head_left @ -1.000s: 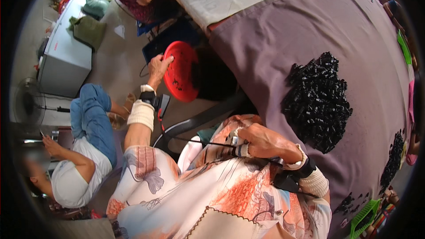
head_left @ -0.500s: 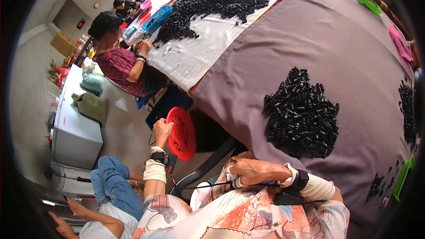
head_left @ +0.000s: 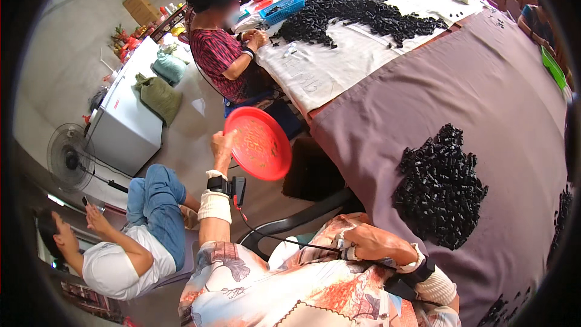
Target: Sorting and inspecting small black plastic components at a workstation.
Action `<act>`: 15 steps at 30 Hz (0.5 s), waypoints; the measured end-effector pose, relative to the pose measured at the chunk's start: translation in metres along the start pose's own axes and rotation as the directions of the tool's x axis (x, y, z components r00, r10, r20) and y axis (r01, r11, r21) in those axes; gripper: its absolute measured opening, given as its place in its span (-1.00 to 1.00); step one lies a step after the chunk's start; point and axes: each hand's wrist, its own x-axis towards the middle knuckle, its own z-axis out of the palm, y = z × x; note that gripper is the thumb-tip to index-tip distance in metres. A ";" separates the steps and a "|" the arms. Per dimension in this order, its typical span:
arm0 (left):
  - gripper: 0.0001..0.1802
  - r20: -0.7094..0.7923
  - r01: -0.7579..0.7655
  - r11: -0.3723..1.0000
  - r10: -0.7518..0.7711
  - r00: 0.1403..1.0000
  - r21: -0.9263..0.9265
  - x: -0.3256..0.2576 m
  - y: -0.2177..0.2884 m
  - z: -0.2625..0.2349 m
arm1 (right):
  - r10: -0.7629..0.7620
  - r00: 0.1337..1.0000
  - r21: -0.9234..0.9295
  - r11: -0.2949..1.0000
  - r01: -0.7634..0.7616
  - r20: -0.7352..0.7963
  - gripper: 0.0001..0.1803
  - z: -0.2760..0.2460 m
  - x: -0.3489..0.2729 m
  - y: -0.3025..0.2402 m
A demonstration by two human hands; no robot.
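Observation:
My left hand [head_left: 223, 145] is stretched out to the left and grips the rim of a round, shallow red plastic dish [head_left: 261, 144]. The dish is tilted beside the table's corner, over the floor; a faint yellowish pattern shows on its face. Close to my body, above my patterned shirt [head_left: 266, 278], my right hand [head_left: 378, 242] is closed with its fingers curled under; what it holds, if anything, is hidden. A pile of small black plastic parts [head_left: 440, 188] lies on the mauve tablecloth [head_left: 387, 109] to the right of both hands.
Across the white-covered table [head_left: 315, 85], a person in a dark cap [head_left: 221, 54] handles small parts near a blue basket [head_left: 283, 9]. Someone seated [head_left: 130, 242] is at lower left, near a standing fan [head_left: 72, 157]. Sacks [head_left: 158, 98] lean by a white freezer [head_left: 124, 130].
The red dish has been raised and tipped so its face shows more fully; the dark bits seen on it before no longer show. The whole view has shifted, while my right hand stays by my body.

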 end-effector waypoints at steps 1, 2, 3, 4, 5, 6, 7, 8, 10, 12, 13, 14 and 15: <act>-0.68 -0.110 0.044 0.991 -0.058 0.992 -0.123 0.003 0.000 -0.007 | -0.004 1.000 -0.003 1.000 0.004 0.004 -0.78 0.001 0.000 0.001; -0.68 -0.115 0.046 0.991 -0.060 0.992 -0.124 0.011 -0.005 -0.010 | -0.013 1.000 0.017 1.000 0.013 -0.008 -0.79 0.002 0.001 0.002; -0.66 -0.172 0.030 0.940 -0.093 0.981 -0.339 0.017 -0.008 -0.015 | -0.022 1.000 0.037 0.999 0.022 -0.018 -0.79 0.003 0.001 0.002; -0.64 -0.220 -0.003 0.845 -0.136 0.966 -0.535 0.022 -0.010 -0.018 | -0.025 1.000 0.035 0.999 0.025 -0.012 -0.79 0.001 0.001 0.001; -0.64 -0.224 -0.002 0.844 -0.140 0.964 -0.536 0.027 -0.011 -0.018 | -0.019 1.000 0.038 0.999 0.019 -0.014 -0.80 -0.001 0.000 -0.002; -0.62 -0.094 0.055 0.699 -0.173 0.980 -0.713 0.024 0.002 -0.016 | -0.003 1.000 0.042 0.999 0.004 -0.020 -0.81 -0.002 0.000 -0.002; -0.60 0.033 0.123 0.520 -0.178 0.983 -0.845 0.021 0.012 -0.013 | -0.003 1.000 0.041 0.999 0.004 -0.015 -0.81 -0.003 -0.001 -0.001; -0.61 0.139 0.174 0.410 -0.114 0.984 -0.895 0.019 0.019 -0.005 | 0.003 1.000 0.043 0.999 -0.002 -0.027 -0.81 -0.003 -0.002 0.001; -0.62 0.277 0.254 0.334 0.022 0.961 -0.908 0.012 0.034 0.014 | 0.007 1.000 0.047 0.999 -0.006 -0.028 -0.80 -0.004 -0.003 0.000; -0.61 0.455 0.404 0.283 0.147 0.878 -0.870 0.012 0.044 0.040 | 0.110 0.994 0.048 0.993 -0.110 0.000 -0.77 -0.009 -0.004 -0.005; -0.62 0.510 0.449 0.306 0.158 0.846 -0.840 0.004 0.059 0.047 | 0.109 0.994 0.050 0.993 -0.109 0.010 -0.77 -0.011 -0.005 -0.008; -0.63 0.533 0.468 0.292 0.209 0.820 -0.834 -0.007 0.073 0.057 | 0.127 0.992 0.030 0.991 -0.127 0.002 -0.77 -0.014 -0.006 -0.010; -0.65 0.558 0.467 0.339 0.257 0.789 -0.817 -0.011 0.081 0.075 | 0.154 0.988 0.010 0.988 -0.154 -0.010 -0.78 -0.015 -0.007 -0.010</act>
